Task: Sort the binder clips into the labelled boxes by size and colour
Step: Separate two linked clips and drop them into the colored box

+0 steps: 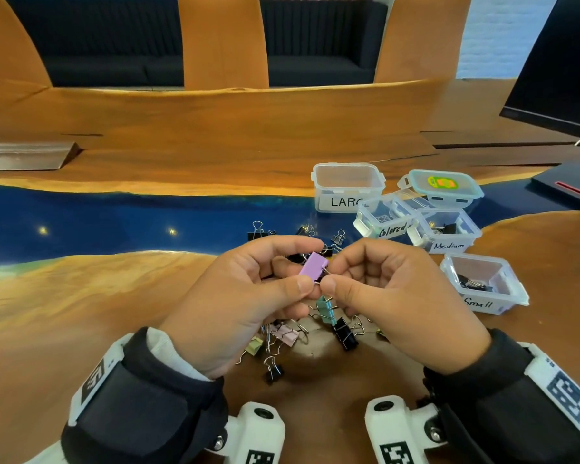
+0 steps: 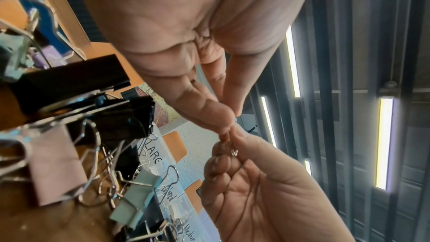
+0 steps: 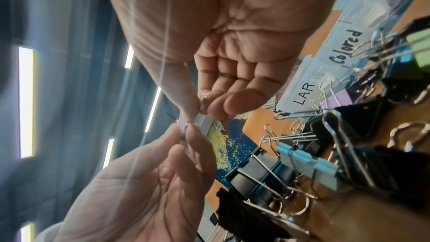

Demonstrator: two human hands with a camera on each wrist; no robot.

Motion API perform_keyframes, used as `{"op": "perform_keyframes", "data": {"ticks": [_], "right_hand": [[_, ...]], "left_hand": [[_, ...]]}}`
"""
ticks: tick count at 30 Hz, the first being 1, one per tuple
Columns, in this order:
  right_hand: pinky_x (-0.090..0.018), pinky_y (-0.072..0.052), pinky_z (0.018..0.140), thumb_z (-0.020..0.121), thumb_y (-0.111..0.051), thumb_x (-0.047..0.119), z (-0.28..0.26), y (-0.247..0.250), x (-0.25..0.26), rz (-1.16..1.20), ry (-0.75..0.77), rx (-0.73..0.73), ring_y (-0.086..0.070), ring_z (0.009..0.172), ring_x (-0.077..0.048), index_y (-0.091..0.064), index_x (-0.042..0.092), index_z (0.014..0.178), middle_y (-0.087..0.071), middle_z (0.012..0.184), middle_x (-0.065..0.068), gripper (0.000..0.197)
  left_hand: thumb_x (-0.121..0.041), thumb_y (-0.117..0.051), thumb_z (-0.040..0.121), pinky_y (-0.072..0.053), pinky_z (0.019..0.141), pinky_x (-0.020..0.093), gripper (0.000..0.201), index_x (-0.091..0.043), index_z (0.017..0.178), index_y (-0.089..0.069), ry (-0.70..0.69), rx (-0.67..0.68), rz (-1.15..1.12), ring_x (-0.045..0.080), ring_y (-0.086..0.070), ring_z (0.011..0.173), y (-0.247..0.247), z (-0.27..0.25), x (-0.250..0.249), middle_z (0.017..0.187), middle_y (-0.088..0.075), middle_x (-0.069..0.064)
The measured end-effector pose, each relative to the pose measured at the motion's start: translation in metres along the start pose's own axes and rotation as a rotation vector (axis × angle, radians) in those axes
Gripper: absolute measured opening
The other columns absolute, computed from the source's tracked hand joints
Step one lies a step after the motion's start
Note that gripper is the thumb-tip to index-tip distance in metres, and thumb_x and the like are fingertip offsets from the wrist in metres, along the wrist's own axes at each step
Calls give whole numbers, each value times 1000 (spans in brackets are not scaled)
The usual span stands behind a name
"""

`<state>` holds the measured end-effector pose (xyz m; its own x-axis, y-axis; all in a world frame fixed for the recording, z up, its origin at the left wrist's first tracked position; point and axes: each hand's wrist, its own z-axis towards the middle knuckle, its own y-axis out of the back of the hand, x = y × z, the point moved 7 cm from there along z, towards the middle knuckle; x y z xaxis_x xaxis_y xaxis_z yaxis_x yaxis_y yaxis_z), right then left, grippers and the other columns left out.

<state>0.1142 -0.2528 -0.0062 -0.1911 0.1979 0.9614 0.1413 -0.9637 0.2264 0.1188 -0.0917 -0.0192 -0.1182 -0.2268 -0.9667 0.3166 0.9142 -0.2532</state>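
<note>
Both hands up over the pile, working one lilac clip: left hand pinches its body between thumb and fingers, right hand pinches the wire handle at the clip's right edge, other fingers curled in. The clip is held above the surface, clear of the rest. Looks like the step is freeing or folding a handle before dropping it. To do it well: keep the left pinch on the flat sides, not the spring mouth, ease the wire round rather than yank it, check nothing from the pile hangs off it, then carry right and far to the Colored box. The pile below has teal, pink, green and black clips, handles tangled, so lift singly. Labels, handwritten: "LARG", cut off by the box in front, on the far box; "Colored"; "Medium" on the next box right; "Small" on the near right box. Medium and Small hold black clips. A lidded box far right has a sticker, unreadable.
</note>
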Motion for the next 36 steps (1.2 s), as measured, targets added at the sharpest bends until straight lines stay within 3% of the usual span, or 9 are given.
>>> {"op": "perform_keyframes", "data": {"ticks": [4, 7, 9, 13, 17, 20, 24, 32, 36], "right_hand": [[-29, -57, 69, 74, -75, 35, 4, 9, 12, -33, 19, -34, -67, 73, -16, -74, 16, 92, -73, 82, -4, 27], [-33, -58, 77, 84, -74, 29, 17, 36, 30, -151, 43, -144, -68, 85, -20, -73, 20, 96, -73, 91, -2, 15], [-29, -56, 77, 88, -73, 24, 32, 55, 46, -346, 57, -153, -67, 86, -16, -72, 23, 97, -72, 91, 0, 10], [-17, -47, 68, 85, -76, 29, 84, 74, 52, -899, -63, 44, -62, 94, -6, -67, 32, 104, -67, 102, 13, 21], [-34, -45, 96, 77, -83, 24, 128, 89, 10, -1275, -297, 221, -57, 116, -20, -62, 28, 124, -60, 134, 3, 52], [-39, -45, 99, 70, -89, 26, 138, 96, -19, -1421, -458, 304, -55, 121, -24, -57, 25, 131, -55, 140, 1, 69], [-38, -49, 96, 65, -92, 30, 143, 95, -33, -1509, -486, 353, -56, 117, -25, -53, 23, 132, -55, 137, -1, 78], [-36, -53, 84, 63, -92, 37, 143, 88, -20, -1409, -382, 285, -61, 95, -20, -53, 26, 109, -63, 115, 2, 62], [-40, -53, 92, 57, -94, 38, 135, 89, 8, -1261, -309, 195, -62, 104, -20, -47, 30, 130, -63, 121, 5, 87]], "left_hand": [[-6, -71, 72, -57, 62, 21, 42, -18, 112, -75, 3, -41, -69, 18, -71, 79, 4, 2, 1, 83, -69, 11], [-5, -70, 73, -58, 60, 22, 48, -12, 120, -68, 5, -97, -137, 19, -72, 80, 10, 4, 0, 85, -70, 12], [-7, -71, 72, -58, 60, 22, 50, -10, 121, -66, -4, -132, -175, 19, -73, 80, 13, 5, -2, 89, -71, 14], [-10, -74, 72, -60, 61, 22, 47, -11, 118, -66, -29, -173, -235, 20, -73, 81, 18, 4, -8, 90, -74, 11], [-12, -75, 71, -59, 61, 22, 48, -10, 117, -66, -29, -202, -281, 19, -71, 80, 22, 4, -11, 90, -74, 9], [-12, -75, 70, -59, 60, 22, 49, -10, 118, -65, -33, -223, -307, 17, -70, 79, 26, 3, -12, 90, -73, 8], [-9, -75, 76, -59, 61, 22, 42, -11, 117, -66, -29, -214, -340, 15, -69, 75, 28, 4, -13, 89, -73, 8], [-13, -76, 72, -59, 61, 23, 45, -12, 116, -67, -26, -219, -332, 15, -69, 76, 27, 1, -17, 89, -73, 7], [-13, -76, 71, -59, 61, 23, 47, -13, 117, -67, -17, -224, -337, 15, -69, 76, 27, 0, -17, 90, -74, 7]]}}
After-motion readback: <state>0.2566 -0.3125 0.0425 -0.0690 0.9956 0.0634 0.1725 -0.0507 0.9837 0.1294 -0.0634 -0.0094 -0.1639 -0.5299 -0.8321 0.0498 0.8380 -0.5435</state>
